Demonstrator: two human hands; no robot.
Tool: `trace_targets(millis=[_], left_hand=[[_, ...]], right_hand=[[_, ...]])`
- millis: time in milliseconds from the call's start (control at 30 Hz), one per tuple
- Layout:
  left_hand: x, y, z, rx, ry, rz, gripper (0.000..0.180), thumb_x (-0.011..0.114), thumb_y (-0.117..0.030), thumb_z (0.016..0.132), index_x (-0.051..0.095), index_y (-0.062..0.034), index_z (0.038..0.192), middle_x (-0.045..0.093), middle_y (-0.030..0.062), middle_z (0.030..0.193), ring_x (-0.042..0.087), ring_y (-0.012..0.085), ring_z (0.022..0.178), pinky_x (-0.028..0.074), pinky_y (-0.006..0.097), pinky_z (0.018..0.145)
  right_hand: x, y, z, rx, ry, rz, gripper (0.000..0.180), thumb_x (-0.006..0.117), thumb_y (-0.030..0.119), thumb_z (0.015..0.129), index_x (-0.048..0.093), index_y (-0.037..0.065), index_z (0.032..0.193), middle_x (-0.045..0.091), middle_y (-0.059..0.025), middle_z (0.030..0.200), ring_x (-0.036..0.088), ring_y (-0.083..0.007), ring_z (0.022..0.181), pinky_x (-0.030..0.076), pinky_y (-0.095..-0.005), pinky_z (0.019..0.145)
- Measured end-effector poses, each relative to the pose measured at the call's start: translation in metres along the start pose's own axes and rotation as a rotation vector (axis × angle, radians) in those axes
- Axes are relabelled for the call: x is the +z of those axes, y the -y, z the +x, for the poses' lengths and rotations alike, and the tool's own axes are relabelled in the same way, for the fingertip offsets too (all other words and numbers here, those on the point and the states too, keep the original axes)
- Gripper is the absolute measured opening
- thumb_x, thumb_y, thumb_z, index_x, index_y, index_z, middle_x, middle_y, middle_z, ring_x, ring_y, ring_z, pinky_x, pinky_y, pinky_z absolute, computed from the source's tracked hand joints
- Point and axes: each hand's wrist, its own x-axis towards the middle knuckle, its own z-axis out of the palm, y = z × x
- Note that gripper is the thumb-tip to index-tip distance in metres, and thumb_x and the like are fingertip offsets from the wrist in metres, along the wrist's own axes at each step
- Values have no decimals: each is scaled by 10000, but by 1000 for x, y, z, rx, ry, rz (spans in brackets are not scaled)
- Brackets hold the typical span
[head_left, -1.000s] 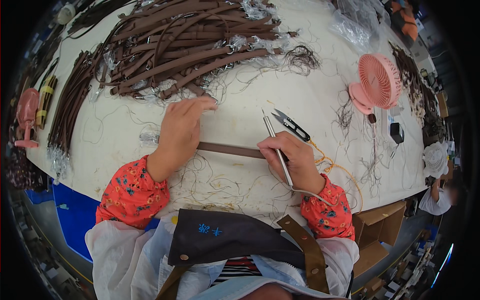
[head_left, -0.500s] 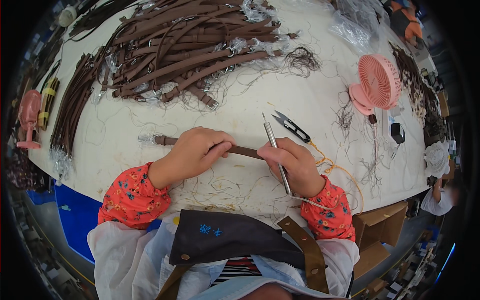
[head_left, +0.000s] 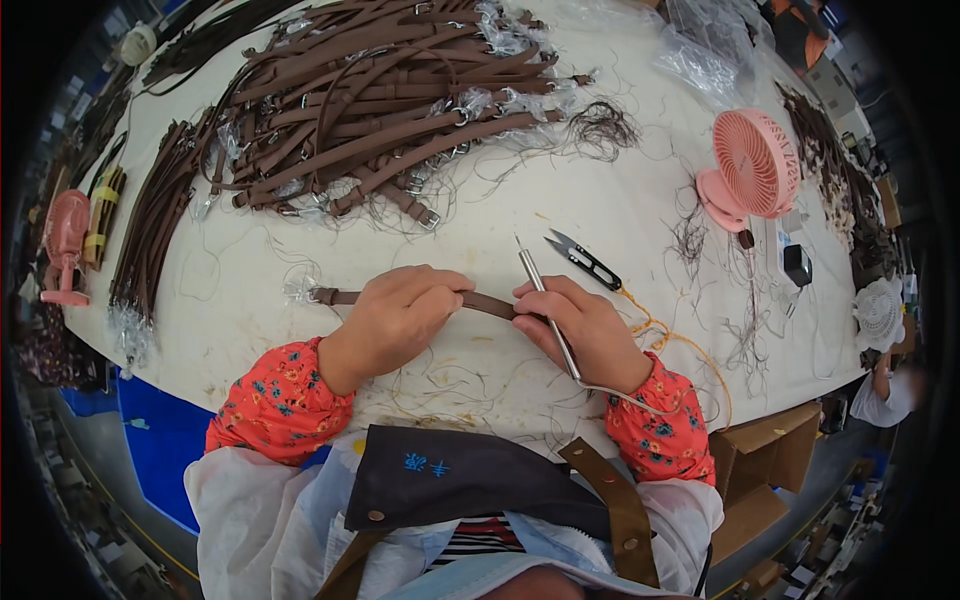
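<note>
A narrow brown belt (head_left: 488, 304) runs between my hands over the white table, bowed slightly upward in the middle. My left hand (head_left: 402, 312) is closed round it, and the buckle end, wrapped in clear plastic (head_left: 302, 290), sticks out past that hand to the left. My right hand (head_left: 582, 322) pinches the belt's other part. That same hand also holds a slim silver pen-like tool (head_left: 532, 270) with a thin pointed tip, slanting up and away; a pale cord leaves its lower end. Beyond my right hand lie black thread snips (head_left: 585, 262), tied to an orange cord (head_left: 655, 328).
A large heap of brown belts (head_left: 370, 120) with plastic-wrapped buckles fills the far table. More straps (head_left: 155, 220) lie at the left by a pink fan (head_left: 66, 240). Another pink fan (head_left: 750, 165) stands at the right. Loose threads (head_left: 602, 130) litter the cloth; a cardboard box (head_left: 760, 455) sits lower right.
The belt between my hands has gone from nearly straight to slightly bowed. My left hand has shifted a little right and its fingers have curled over more. The tool stays in my right hand.
</note>
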Motion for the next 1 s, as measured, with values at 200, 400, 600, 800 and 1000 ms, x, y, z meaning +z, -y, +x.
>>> trace_targets(millis=[200,400,600,800,1000], left_hand=[[-3,-16,7,-429,102,-315,217,740,-41,805,619,1,980,691,119,935,663,191,711,536,318,642],[-6,-9,9,-661,425,-529,229,715,-202,873,664,9,946,665,79,747,628,131,642,484,254,579],[-10,-6,11,-846,503,-815,140,628,-123,913,663,13,905,618,-14,707,554,35,620,419,204,558],[-12,-3,11,-918,553,-980,169,574,-105,915,665,29,963,603,-13,696,531,28,628,394,191,571],[-20,-4,17,-948,596,-1025,203,545,-107,892,682,10,987,615,-10,707,530,24,645,376,192,566]], right_hand=[[-4,-4,-1,16,-19,16,202,700,30,814,587,64,978,580,-104,892,618,-291,705,503,-362,593],[-4,-3,2,-70,-5,11,223,691,-13,785,584,62,965,584,-101,862,613,-293,719,494,-362,602],[-4,0,3,43,26,131,231,690,-34,780,582,58,962,585,-108,858,612,-293,711,490,-356,604],[-5,1,3,84,28,181,220,695,-27,797,585,57,969,583,-106,847,602,-274,686,476,-342,594],[-5,1,3,120,35,183,189,700,9,827,591,63,972,582,-99,837,601,-253,664,471,-336,587]])
